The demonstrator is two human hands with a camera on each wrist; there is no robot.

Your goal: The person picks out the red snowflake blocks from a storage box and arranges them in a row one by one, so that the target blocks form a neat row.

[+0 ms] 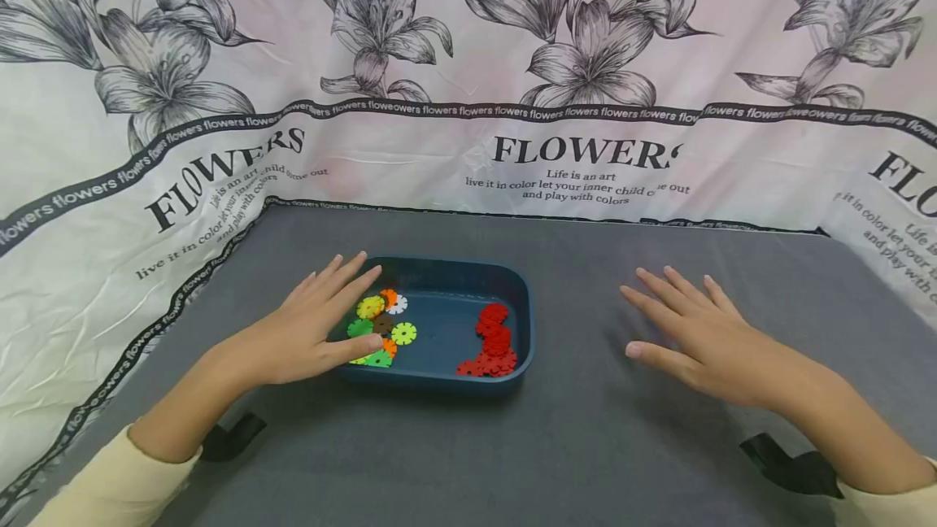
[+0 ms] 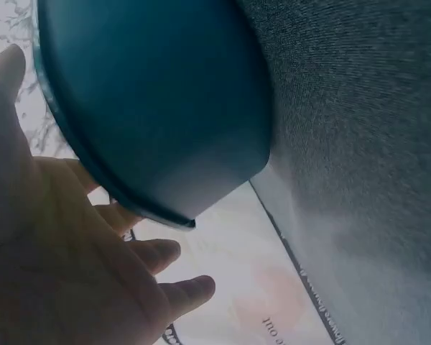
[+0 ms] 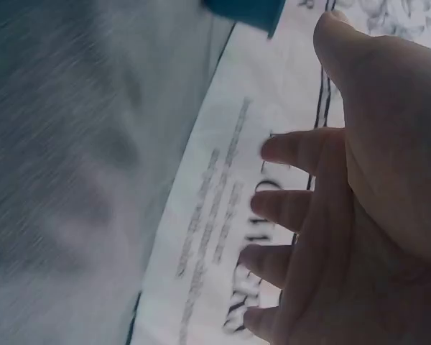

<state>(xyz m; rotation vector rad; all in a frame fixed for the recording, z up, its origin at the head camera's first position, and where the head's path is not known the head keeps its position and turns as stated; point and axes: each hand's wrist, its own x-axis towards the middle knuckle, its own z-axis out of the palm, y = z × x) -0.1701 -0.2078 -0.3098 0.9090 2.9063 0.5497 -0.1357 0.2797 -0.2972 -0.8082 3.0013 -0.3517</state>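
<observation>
A dark blue rectangular tray [image 1: 439,385] stands on the grey table. At its right end lies a pile of red notched discs [image 1: 496,340]. Several discs in yellow, green, orange, white and brown, among them a yellow-green disc [image 1: 403,333], lie at its left end. My left hand [image 1: 307,332], fingers spread, is over the tray's left end and hides part of it. In the left wrist view its fingers show beside the tray's outer wall [image 2: 158,100]. Out to the right of the tray, my right hand [image 1: 695,340] hovers palm down with spread fingers, holding nothing.
The grey tabletop [image 1: 454,462] extends around the tray. A white cloth [image 1: 410,157] printed with flowers and lettering hangs behind and at both sides. Dark pieces lie beneath each wrist, one at the left [image 1: 234,437] and one at the right [image 1: 791,462].
</observation>
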